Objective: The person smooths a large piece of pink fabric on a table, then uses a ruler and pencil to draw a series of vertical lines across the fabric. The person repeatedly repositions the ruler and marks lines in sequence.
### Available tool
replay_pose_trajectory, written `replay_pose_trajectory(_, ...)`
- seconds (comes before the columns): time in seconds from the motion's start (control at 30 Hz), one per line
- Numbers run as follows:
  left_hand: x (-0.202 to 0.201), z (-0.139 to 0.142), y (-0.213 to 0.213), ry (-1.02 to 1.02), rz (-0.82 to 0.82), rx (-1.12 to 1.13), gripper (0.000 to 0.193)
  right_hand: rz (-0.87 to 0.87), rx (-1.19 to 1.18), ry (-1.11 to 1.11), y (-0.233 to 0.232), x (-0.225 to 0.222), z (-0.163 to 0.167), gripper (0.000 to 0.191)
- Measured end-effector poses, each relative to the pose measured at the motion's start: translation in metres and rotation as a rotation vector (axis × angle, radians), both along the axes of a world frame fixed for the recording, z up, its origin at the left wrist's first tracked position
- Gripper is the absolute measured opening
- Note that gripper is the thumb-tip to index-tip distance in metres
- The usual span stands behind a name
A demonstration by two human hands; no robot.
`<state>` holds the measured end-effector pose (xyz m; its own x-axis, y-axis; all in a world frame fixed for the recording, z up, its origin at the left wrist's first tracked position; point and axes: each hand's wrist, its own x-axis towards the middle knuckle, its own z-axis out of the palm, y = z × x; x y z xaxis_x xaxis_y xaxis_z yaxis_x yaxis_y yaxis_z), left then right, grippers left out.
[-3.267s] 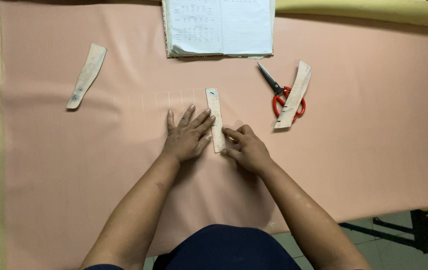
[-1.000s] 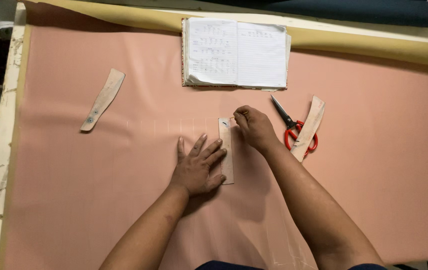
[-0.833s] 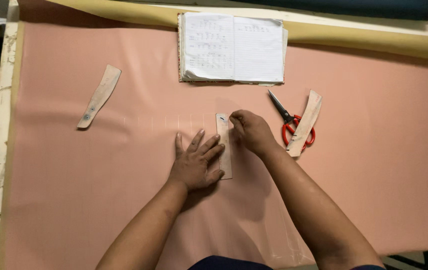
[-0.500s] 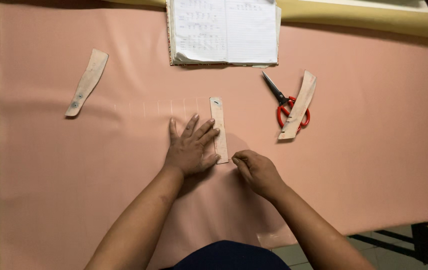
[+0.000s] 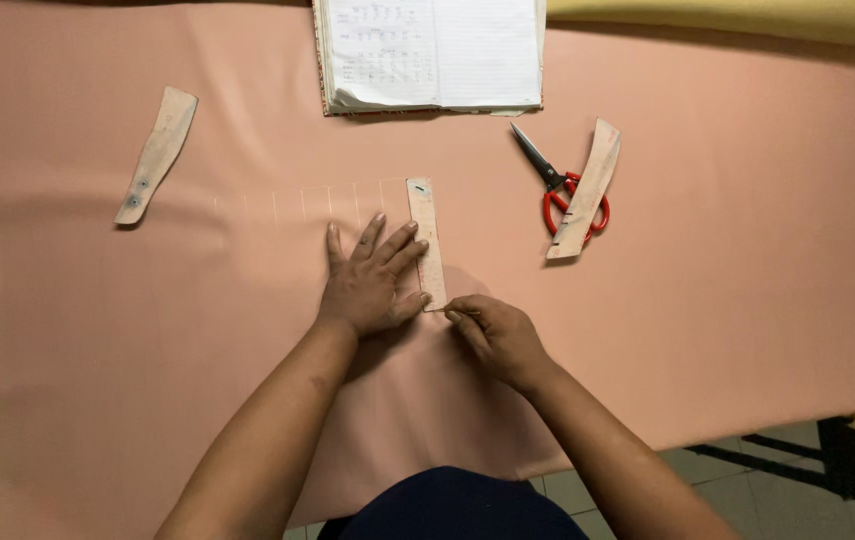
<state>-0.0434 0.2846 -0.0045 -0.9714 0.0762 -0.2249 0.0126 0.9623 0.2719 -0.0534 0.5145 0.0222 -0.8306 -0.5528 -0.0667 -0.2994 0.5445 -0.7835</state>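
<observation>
left hand (image 5: 373, 282) pins the wooden ruler (image 5: 427, 243), right hand (image 5: 496, 336) works at its near end

left fingers spread flat, pressing the thin, stiff, light strip onto the pink cloth (image 5: 748, 300); right fingertips pressed together at the ruler's bottom corner, whether pinching chalk i cannot tell. the ruler looks prone to slide on soft fabric, best held along its length. notebook (image 5: 433, 52), red scissors (image 5: 558, 185) and curved templates (image 5: 156, 155) lie apart; tiled floor below.

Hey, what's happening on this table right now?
A person's left hand presses a short pale wooden ruler flat on pink fabric. The right hand pinches at the ruler's near end, as if marking. Faint chalk lines run leftward. Red-handled scissors and an open notebook lie beyond.
</observation>
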Motion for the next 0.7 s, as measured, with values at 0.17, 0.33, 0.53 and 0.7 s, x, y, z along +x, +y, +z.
replay_pose_trajectory(0.17,-0.001,0.0,-0.001,0.029,0.003,-0.015,0.083,0.03,-0.019,0.008,-0.007,-0.001,-0.001,0.016)
replay_pose_trajectory(0.33,0.0,0.009,0.001,0.037,-0.01,-0.008,0.082,-0.121,0.016,-0.164,0.009,-0.015,0.002,0.016)
replay_pose_trajectory(0.53,-0.012,0.002,0.026,0.073,-0.017,0.045,0.085,-0.046,0.063,0.058,0.024,-0.039,-0.005,0.029)
replay_pose_trajectory(0.7,-0.016,-0.016,0.042,0.135,0.02,0.193,0.069,-0.007,0.197,-0.009,0.026,-0.036,-0.001,0.052)
